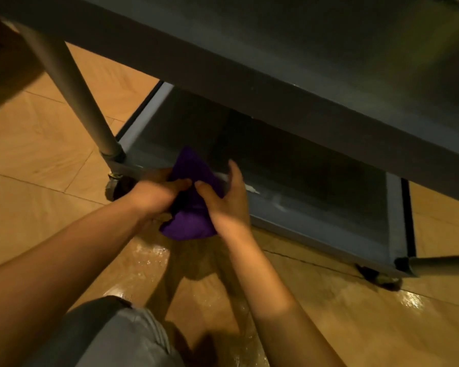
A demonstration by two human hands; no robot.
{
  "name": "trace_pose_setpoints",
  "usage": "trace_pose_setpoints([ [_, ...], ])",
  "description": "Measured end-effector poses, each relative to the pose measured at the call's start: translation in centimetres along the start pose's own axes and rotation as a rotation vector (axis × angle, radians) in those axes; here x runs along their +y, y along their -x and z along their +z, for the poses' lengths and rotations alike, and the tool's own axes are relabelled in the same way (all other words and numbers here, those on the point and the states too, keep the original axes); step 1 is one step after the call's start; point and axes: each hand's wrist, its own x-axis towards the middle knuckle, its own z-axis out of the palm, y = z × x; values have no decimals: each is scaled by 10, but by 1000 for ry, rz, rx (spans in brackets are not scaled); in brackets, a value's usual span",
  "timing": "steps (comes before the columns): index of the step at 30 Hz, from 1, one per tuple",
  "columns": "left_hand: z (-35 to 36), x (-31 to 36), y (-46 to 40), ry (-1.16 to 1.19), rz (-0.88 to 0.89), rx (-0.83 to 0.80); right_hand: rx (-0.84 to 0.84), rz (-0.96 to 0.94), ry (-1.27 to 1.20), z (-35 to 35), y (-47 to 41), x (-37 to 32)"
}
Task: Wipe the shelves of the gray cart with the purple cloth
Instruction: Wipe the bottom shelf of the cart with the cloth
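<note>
The purple cloth (194,207) is bunched between both hands at the front edge of the gray cart's bottom shelf (316,229). My left hand (154,194) grips its left side with the thumb on top. From the right, my right hand (228,200) holds it with thumb pressed in and fingers raised. The cloth's upper corner points over the dark shelf floor (302,168). An upper shelf (276,75) of the cart overhangs the lower one and hides its far part.
A gray cart leg (72,83) runs down to the front left corner above a caster wheel (114,186). Another caster (382,279) sits at the right corner. Shiny wooden floor (355,327) surrounds the cart. My knee in gray fabric (112,337) is at the bottom.
</note>
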Motion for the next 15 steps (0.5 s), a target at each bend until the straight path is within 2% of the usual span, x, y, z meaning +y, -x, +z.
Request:
trace_pose_setpoints([
  [2, 12, 2, -10, 0, 22, 19, -44, -121, 120, -13, 8, 5],
  [5, 36, 7, -23, 24, 12, -31, -114, -173, 179, -38, 15, 17],
  [10, 72, 9, -35, 115, -56, -257, -13, -218, 280, -66, 12, 28],
  [15, 87, 16, -36, 6, 22, -404, 62, -103, 1, -96, -3, 40],
])
